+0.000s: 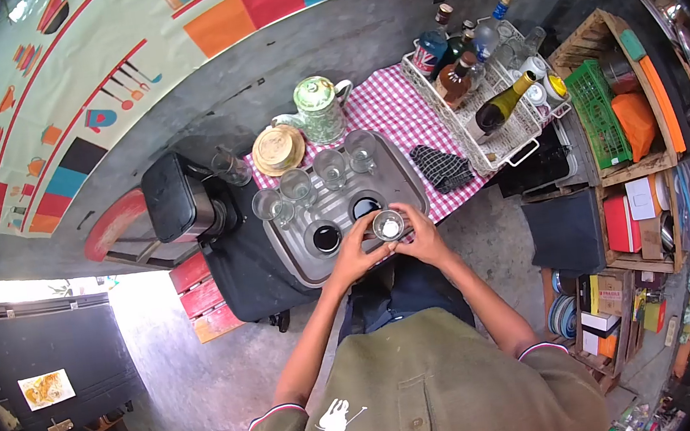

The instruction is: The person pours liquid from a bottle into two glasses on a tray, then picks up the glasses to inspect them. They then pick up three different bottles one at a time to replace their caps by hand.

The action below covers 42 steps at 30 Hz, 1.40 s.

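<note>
Metal tray (398, 177) lay nearest me, and at its near edge I had the small glass (387, 226) between my left hand (356, 257) and right hand (424, 240), fingers curled in and pinching its sides. Something pale showed inside; I couldn't tell what. Just beyond, two dark-filled glasses (326, 238) looked done. Farther back the empty glasses (329, 168) stood in a row, so I judged most of the filling remained. A green teapot (319, 108) stood farthest, at the edge of the checked cloth (388, 108).

A makeshift outdoor drinks stall: liquor bottles (502, 104) in a rack, glasses (329, 168) on a tray (397, 182).
</note>
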Motion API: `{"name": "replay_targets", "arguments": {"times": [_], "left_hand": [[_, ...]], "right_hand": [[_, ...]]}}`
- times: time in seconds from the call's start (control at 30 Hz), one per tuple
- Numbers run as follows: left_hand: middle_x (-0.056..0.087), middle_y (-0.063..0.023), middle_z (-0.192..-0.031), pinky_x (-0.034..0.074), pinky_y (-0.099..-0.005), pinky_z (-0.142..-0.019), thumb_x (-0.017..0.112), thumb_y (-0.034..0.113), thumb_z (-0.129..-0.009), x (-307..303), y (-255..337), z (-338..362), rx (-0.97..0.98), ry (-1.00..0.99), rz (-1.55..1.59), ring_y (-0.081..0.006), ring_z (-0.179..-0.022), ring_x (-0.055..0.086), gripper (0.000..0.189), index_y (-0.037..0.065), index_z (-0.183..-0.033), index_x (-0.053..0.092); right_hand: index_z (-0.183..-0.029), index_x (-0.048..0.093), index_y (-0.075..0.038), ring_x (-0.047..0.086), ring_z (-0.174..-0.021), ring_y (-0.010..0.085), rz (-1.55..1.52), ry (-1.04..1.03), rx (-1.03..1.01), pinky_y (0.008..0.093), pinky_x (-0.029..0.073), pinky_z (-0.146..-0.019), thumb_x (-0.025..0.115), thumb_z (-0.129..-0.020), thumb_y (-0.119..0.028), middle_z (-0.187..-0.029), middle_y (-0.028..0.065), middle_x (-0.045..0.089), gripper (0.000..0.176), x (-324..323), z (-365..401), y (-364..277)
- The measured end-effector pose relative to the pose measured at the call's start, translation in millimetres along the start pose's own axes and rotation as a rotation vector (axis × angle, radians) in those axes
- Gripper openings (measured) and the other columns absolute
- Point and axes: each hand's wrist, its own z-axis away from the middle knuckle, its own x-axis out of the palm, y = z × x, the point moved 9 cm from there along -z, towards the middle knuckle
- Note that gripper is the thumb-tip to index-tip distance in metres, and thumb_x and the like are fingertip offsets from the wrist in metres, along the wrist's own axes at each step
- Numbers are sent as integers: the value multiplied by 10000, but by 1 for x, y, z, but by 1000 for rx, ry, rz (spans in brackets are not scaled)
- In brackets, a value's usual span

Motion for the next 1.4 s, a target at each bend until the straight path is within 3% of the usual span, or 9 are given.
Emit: {"name": "replay_targets", "arguments": {"times": [0.43, 0.67, 0.9, 1.0, 1.07, 1.17, 1.2, 1.3, 1.4], "left_hand": [[616, -138, -1302, 536, -350, -963, 830, 242, -791, 67, 23, -97, -10, -52, 23, -229, -1167, 628, 723, 54, -1422, 531], [615, -109, -1301, 526, -337, -965, 848, 126, -776, 122, 26, -148, -62, 36, 194, -183, -1166, 606, 747, 26, -1422, 487], [616, -76, -1247, 532, -292, -897, 856, 106, -751, 151, 24, -177, -45, 244, 238, -168, -1157, 604, 680, 41, -1329, 503], [621, -74, -1222, 546, -281, -831, 854, 99, -750, 154, 27, -186, -4, 320, 148, -154, -1121, 612, 655, 41, -1300, 504], [618, -87, -1231, 527, -303, -914, 850, 78, -757, 159, 29, -191, -66, 324, 174, -165, -1148, 604, 677, 29, -1321, 479], [621, -87, -1238, 523, -314, -945, 843, 67, -763, 163, 29, -200, -93, 341, 179, -165, -1152, 606, 714, 25, -1369, 467], [620, -86, -1244, 523, -315, -946, 843, 68, -763, 165, 27, -202, -90, 348, 178, -166, -1154, 605, 724, 25, -1380, 466], [613, -86, -1265, 528, -322, -951, 846, 95, -770, 167, 28, -205, -114, 365, 127, -174, -1167, 604, 734, 21, -1402, 479], [600, -88, -1283, 531, -327, -953, 851, 122, -772, 168, 36, -207, -92, 388, 78, -178, -1171, 601, 723, 18, -1392, 495]], "right_hand": [[-1314, 434, -29, 620, -1201, 279, -151, -14, 24, 395, 564, -946, 835, -756, -95, -1280, 161, 577, 690, -104, -29, 40], [-1367, 449, -47, 606, -1200, 278, -81, -105, -35, 386, 573, -940, 821, -741, -73, -1364, 142, 507, 729, -175, -56, 57], [-1360, 492, -42, 636, -1114, 253, 44, -53, -164, 371, 533, -893, 787, -802, -110, -1248, 126, 597, 634, -250, -50, 57], [-1191, 552, -19, 664, -950, 226, 96, 82, -96, 350, 521, -838, 765, -825, -91, -1094, 111, 637, 430, -293, -43, 95], [-1103, 543, -17, 636, -899, 229, 119, 182, -42, 361, 495, -822, 774, -809, -81, -1016, 115, 613, 379, -318, -43, 109], [-1098, 527, -12, 606, -936, 245, 167, 328, -94, 381, 473, -845, 798, -784, -102, -1012, 124, 590, 424, -348, -58, 108], [-1205, 497, -4, 588, -1052, 281, 190, 318, -79, 402, 464, -902, 822, -759, -134, -1109, 152, 578, 567, -351, -66, 117], [-1338, 426, -8, 571, -1137, 315, 217, 351, -244, 423, 456, -963, 827, -764, -162, -1212, 168, 557, 717, -355, -88, 90], [-1423, 351, -30, 549, -1222, 344, 171, 218, -304, 446, 440, -1022, 808, -804, -194, -1319, 188, 538, 787, -344, -112, 94]]}}
